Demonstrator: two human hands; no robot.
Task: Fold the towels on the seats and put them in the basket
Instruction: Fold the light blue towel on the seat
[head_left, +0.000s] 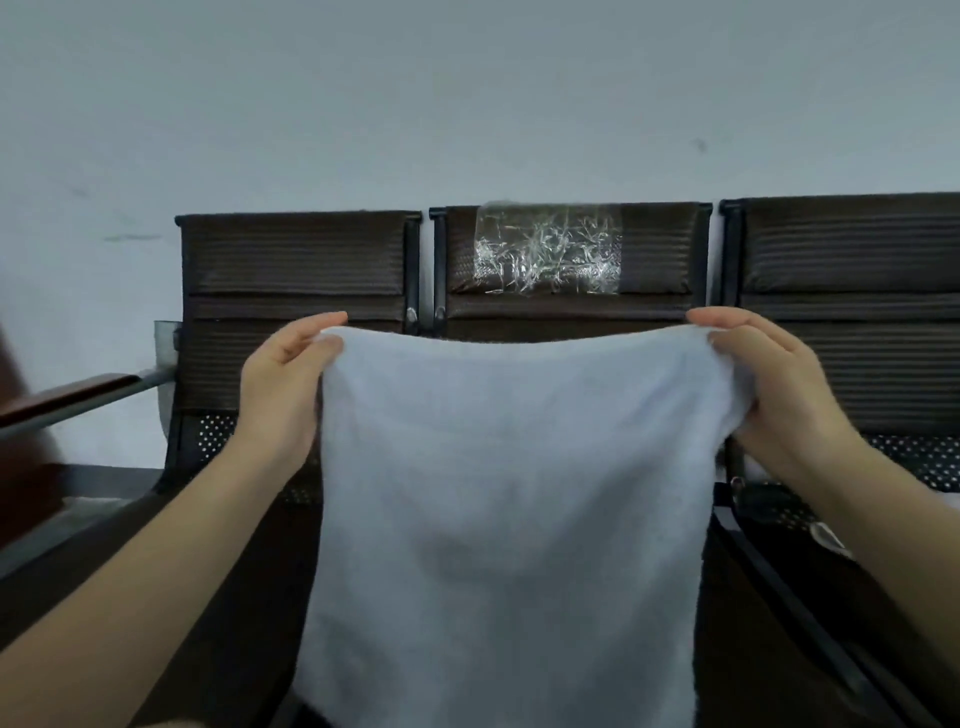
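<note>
We see both bare forearms reach forward and up. Left hand (283, 374) pinches the towel (514, 493) at its top left corner; right hand (774, 379) pinches its top right corner, thumbs nearest us.

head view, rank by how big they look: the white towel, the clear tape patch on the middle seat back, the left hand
1. white towel, largest by far
2. clear tape patch and left hand: look alike, and the hand is nearer the camera, so unranked

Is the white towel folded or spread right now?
Spread: the white towel hangs flat, left hand and right hand pinching its top corners.
</note>
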